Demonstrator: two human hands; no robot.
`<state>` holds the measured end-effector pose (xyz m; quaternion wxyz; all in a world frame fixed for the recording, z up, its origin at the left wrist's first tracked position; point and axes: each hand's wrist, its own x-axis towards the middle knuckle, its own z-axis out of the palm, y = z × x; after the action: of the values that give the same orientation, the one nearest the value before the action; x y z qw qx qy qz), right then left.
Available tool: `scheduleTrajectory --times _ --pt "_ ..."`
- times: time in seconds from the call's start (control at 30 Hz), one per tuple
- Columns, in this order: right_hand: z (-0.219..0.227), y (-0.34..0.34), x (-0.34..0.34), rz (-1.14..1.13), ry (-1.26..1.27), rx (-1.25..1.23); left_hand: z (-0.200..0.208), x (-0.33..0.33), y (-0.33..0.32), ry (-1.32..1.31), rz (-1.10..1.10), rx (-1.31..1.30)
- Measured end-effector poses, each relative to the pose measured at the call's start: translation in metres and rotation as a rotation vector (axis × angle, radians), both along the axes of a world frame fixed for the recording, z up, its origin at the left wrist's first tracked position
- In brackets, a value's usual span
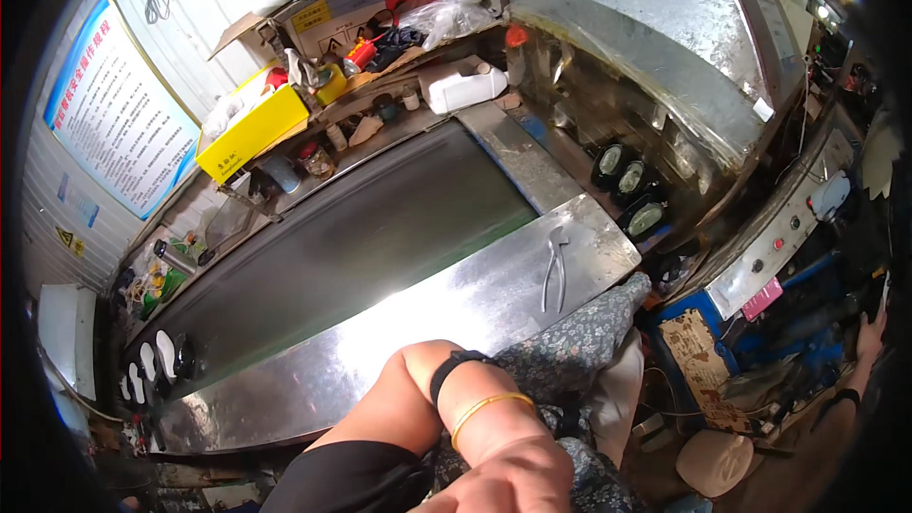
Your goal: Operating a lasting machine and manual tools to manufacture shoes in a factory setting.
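My left hand [508, 484] comes in close at the lower edge, its arm bent at the elbow, with a black band and a gold bangle on it. The back of the hand shows; its fingers are cut off by the frame. Beneath the arm lies my flower-patterned dark garment [579, 332]. Metal lasting pincers [554, 271] rest untouched on the shiny metal bench top [418, 323] ahead of the arm. My right hand does not show. At the far right edge is a small, dim hand with a dark wristband; I cannot tell whose it is.
A dark conveyor belt [361, 218] runs behind the metal top. Pale shoe soles [166, 356] stand at its left end; black shoes [632, 176] sit at the right. A cluttered shelf holds a yellow box [252, 133]. A control panel [774, 252] and a beige jug [714, 464] are right.
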<state>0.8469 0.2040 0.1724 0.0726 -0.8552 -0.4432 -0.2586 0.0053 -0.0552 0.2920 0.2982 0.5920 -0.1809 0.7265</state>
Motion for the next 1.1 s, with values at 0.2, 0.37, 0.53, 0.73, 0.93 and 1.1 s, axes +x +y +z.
scheduleTrajectory --times 0.2,0.37,0.53,0.73,0.93,1.1 --pt "0.011 -0.014 -0.044 -0.040 -0.053 -0.004 -0.008 0.013 0.005 -0.112 0.240 -0.048" --pt "0.024 -0.024 -0.080 0.035 0.075 0.065 -0.017 0.018 0.012 -0.081 0.181 0.185" --pt "0.036 -0.035 -0.120 0.000 0.134 0.048 -0.009 0.029 0.008 -0.010 0.226 0.031" --pt "0.065 -0.035 -0.140 -0.061 0.167 -0.023 -0.007 0.042 0.011 0.032 0.185 0.060" --pt "0.085 -0.028 -0.137 -0.052 0.207 -0.063 -0.009 0.053 0.013 0.078 0.213 0.061" --pt "0.081 -0.031 -0.146 0.002 0.131 -0.001 -0.016 0.057 0.001 0.071 0.126 -0.087"
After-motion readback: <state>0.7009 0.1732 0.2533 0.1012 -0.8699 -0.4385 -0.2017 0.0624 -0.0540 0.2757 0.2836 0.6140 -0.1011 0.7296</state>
